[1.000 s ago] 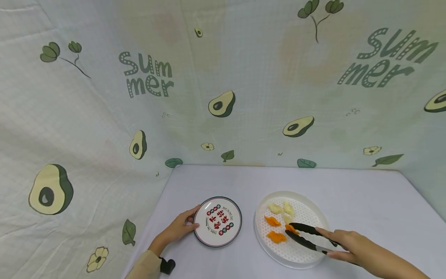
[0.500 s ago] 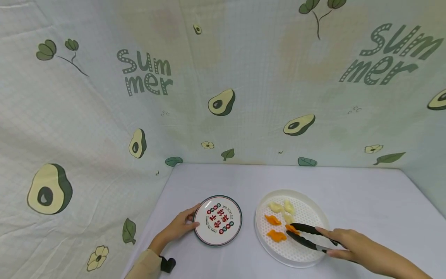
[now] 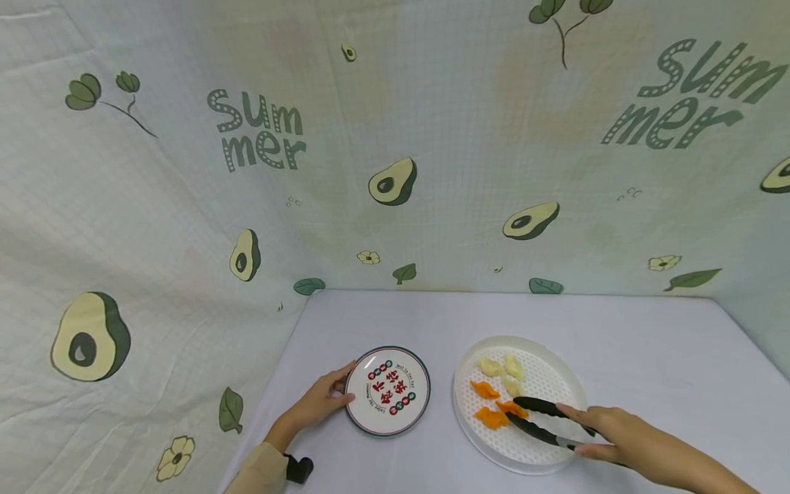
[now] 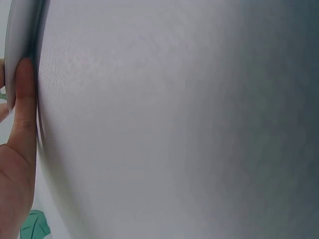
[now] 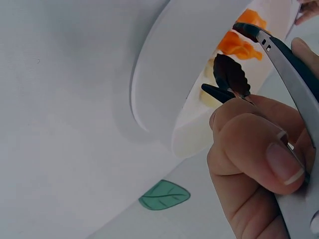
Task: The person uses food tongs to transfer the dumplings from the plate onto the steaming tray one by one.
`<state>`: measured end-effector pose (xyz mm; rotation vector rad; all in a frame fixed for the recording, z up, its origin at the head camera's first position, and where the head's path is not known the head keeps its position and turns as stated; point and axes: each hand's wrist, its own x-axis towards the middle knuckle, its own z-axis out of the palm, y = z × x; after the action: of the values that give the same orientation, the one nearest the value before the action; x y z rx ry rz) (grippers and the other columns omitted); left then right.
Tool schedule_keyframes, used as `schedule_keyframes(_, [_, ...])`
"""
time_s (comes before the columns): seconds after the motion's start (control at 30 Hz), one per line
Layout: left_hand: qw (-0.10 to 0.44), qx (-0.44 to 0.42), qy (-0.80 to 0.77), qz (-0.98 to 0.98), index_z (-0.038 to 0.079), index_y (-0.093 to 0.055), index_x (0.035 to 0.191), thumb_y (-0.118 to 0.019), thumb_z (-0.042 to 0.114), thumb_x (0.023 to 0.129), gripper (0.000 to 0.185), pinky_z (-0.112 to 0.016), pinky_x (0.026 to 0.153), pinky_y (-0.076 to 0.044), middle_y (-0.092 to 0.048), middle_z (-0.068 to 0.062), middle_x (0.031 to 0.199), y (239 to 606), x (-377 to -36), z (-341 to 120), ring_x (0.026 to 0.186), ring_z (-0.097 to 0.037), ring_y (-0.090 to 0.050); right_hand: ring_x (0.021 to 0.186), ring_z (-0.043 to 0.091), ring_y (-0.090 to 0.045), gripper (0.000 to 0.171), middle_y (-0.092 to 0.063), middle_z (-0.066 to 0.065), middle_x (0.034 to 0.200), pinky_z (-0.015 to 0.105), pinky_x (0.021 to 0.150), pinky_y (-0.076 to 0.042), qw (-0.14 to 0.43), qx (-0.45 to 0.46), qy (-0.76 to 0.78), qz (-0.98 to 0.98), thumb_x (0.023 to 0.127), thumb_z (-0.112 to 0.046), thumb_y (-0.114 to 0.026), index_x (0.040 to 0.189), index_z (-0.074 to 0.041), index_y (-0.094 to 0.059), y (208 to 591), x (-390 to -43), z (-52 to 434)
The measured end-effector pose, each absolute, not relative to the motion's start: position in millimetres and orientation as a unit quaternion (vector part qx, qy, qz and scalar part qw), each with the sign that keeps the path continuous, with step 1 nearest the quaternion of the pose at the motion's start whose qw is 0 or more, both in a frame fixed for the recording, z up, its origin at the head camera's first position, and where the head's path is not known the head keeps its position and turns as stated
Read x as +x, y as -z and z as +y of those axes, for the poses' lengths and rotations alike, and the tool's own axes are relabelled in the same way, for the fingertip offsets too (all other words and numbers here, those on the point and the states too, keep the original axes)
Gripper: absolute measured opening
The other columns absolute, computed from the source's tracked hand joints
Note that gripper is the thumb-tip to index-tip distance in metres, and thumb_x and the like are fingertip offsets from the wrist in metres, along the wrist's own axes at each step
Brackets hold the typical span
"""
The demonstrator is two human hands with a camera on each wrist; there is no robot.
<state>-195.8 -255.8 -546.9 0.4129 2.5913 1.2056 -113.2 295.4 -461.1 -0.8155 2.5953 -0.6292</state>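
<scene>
My left hand grips the left rim of a round white plate with red lettering, its thumb over the edge. In the left wrist view a finger lies along the plate's rim. My right hand holds black-tipped tongs, their tips spread over a round white tray with a dotted surface. An orange dumpling lies at the tong tips. To its left are two more orange dumplings, and behind them several pale yellow dumplings.
A white table carries the plate on the left and the tray on the right, with a gap between. Printed cloth hangs behind the table and along its left side. A black band with a heart-shaped piece is on the left wrist.
The orange dumpling at the tong tips has shifted slightly left, closer to the other orange ones, and more of it shows beyond the tips. The left hand stays at the plate.
</scene>
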Motion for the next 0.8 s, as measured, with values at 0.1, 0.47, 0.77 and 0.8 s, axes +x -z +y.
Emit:
schedule_keyframes(0.1, [0.126, 0.142, -0.418, 0.888, 0.009, -0.036, 0.155, -0.071, 0.021, 0.094, 0.071, -0.028, 0.077, -0.039, -0.056, -0.002, 0.103, 546.6, -196.1, -255.8, 0.094, -0.018, -0.048, 0.094, 0.011, -0.062, 0.07, -0.066, 0.0, 0.107, 0.034, 0.075, -0.054, 0.178, -0.279, 0.221, 0.918, 0.094, -0.044, -0.064, 0.142, 0.006, -0.049, 459.0, -113.3, 294.5])
schedule_keyframes(0.47, [0.127, 0.142, -0.423, 0.886, 0.009, -0.036, 0.155, -0.071, 0.022, 0.094, 0.072, -0.027, 0.077, -0.039, -0.056, -0.002, 0.102, 549.5, -196.0, -256.6, 0.093, -0.019, -0.048, 0.087, -0.002, -0.051, 0.065, -0.056, -0.016, 0.098, 0.026, 0.069, -0.048, 0.111, -0.316, 0.231, 0.913, 0.096, -0.033, -0.065, 0.147, 0.002, -0.045, 456.9, -108.2, 296.6])
schedule_keyframes(0.77, [0.126, 0.145, -0.42, 0.887, 0.009, -0.036, 0.155, -0.071, 0.023, 0.094, 0.072, -0.028, 0.08, -0.038, -0.056, -0.001, 0.102, 548.6, -195.5, -256.3, 0.094, -0.018, -0.049, 0.096, -0.002, -0.05, 0.074, -0.053, -0.013, 0.109, 0.026, 0.074, -0.05, 0.028, -0.31, 0.239, 0.92, 0.093, -0.034, -0.07, 0.155, -0.011, -0.038, 456.7, -99.8, 282.0])
schedule_keyframes(0.8, [0.126, 0.145, -0.42, 0.887, 0.009, -0.036, 0.155, -0.071, 0.023, 0.094, 0.072, -0.028, 0.08, -0.038, -0.057, 0.0, 0.102, 548.3, -195.5, -256.1, 0.094, -0.018, -0.049, 0.1, 0.002, -0.051, 0.076, -0.053, -0.008, 0.117, 0.027, 0.075, -0.051, 0.02, -0.305, 0.233, 0.923, 0.092, -0.035, -0.071, 0.156, -0.016, -0.036, 457.3, -97.9, 279.6])
